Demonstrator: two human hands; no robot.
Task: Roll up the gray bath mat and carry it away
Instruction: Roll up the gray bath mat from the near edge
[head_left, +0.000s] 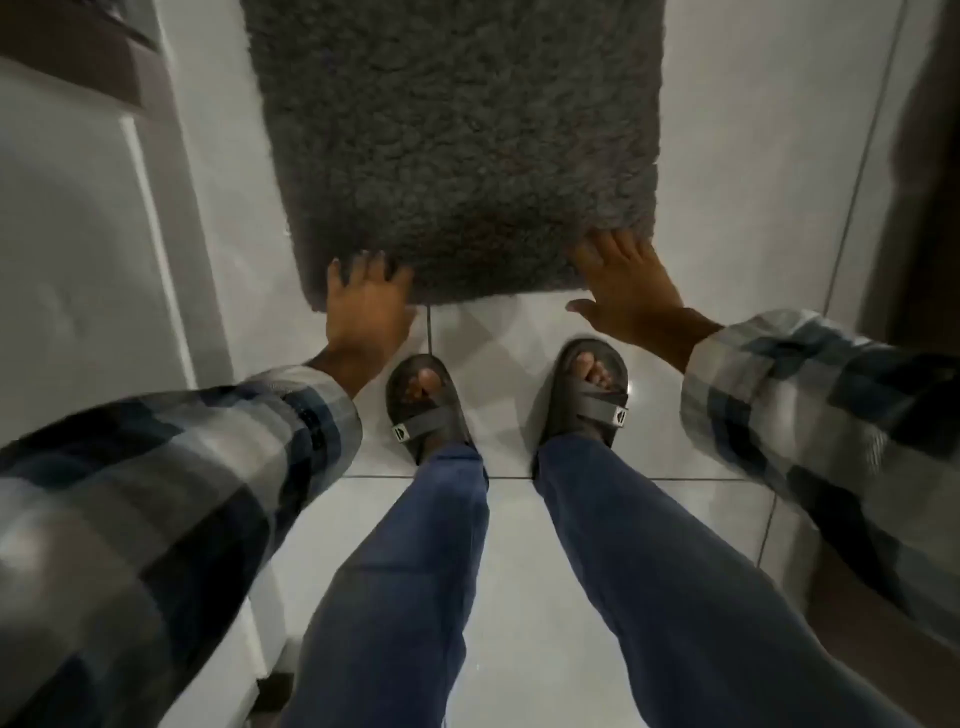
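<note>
The gray shaggy bath mat (457, 140) lies flat on the white tiled floor, stretching away from me past the top of the view. My left hand (363, 306) rests on the mat's near left corner, fingers spread and tips in the pile. On the near right corner lies my right hand (623, 280), fingers spread too, thumb out over the tile. Neither hand has a visible grip on the mat. The mat's near edge lies flat just beyond my toes.
My feet in dark slide sandals (423, 405) (589, 392) stand on the tile just short of the mat. A white cabinet or fixture (78, 249) lines the left side. A dark door or wall (930, 171) runs along the right.
</note>
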